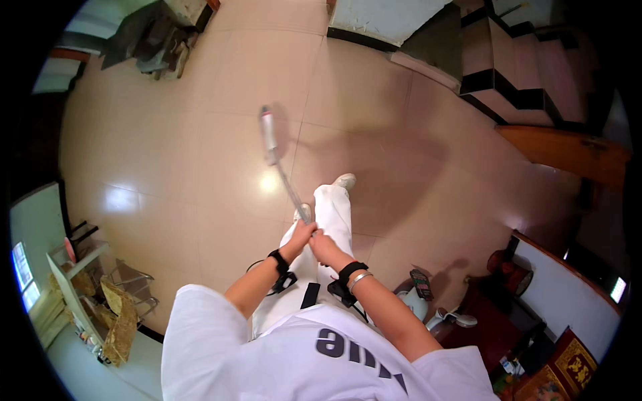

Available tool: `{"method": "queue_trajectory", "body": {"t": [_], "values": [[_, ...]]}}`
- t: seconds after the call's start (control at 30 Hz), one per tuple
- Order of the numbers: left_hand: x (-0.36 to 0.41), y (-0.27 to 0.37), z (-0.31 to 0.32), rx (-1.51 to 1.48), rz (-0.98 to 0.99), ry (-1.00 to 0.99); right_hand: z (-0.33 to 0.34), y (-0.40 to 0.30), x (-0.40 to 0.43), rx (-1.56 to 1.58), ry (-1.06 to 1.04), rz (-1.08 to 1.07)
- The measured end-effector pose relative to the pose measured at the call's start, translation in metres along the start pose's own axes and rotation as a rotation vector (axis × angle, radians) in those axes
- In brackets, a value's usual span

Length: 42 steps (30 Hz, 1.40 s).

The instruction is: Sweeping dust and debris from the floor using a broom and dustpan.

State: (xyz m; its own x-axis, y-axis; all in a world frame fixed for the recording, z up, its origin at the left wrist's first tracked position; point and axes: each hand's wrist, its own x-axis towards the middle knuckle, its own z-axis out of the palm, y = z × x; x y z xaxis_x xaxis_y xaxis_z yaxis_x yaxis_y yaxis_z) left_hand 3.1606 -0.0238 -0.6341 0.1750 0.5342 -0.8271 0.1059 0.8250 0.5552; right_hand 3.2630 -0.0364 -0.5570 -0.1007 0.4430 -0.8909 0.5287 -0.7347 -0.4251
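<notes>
Both hands are closed around the grey pole of a long-handled tool (288, 189), close together at its upper end. My left hand (300, 237) grips the pole just in front of my right hand (326, 248), and the two touch or nearly touch. The pole slants away to the far left and ends in a slim white head (268, 131) with a red band and a dark tip. Blur hides what kind of head it is; it is at or close to the tiled floor (241, 75). My shoes (345, 181) stand just right of the pole and under it.
Stairs (516, 95) with black edging rise at the far right. A cloth-draped stand (155, 45) is at the far left. A table (75, 301) and a metal-framed chair (143, 285) stand at the near left. Dark red furniture (489, 321) lines the near right.
</notes>
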Motion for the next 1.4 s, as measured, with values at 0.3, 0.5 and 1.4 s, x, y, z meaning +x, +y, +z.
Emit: {"method": "queue_trajectory", "body": {"t": [0.3,0.5,1.4], "values": [[0.110,0.083,-0.017,-0.389,-0.282,0.174,-0.081,-0.065,0.158,-0.455,-0.154,-0.391],[0.241,0.124,0.165,-0.441,-0.126,-0.265,-0.296,0.016,0.181,-0.301,0.056,-0.398],[0.335,0.358,-0.045,-0.050,-0.278,0.060,-0.315,-0.273,0.287,-0.183,-0.271,-0.312]]}}
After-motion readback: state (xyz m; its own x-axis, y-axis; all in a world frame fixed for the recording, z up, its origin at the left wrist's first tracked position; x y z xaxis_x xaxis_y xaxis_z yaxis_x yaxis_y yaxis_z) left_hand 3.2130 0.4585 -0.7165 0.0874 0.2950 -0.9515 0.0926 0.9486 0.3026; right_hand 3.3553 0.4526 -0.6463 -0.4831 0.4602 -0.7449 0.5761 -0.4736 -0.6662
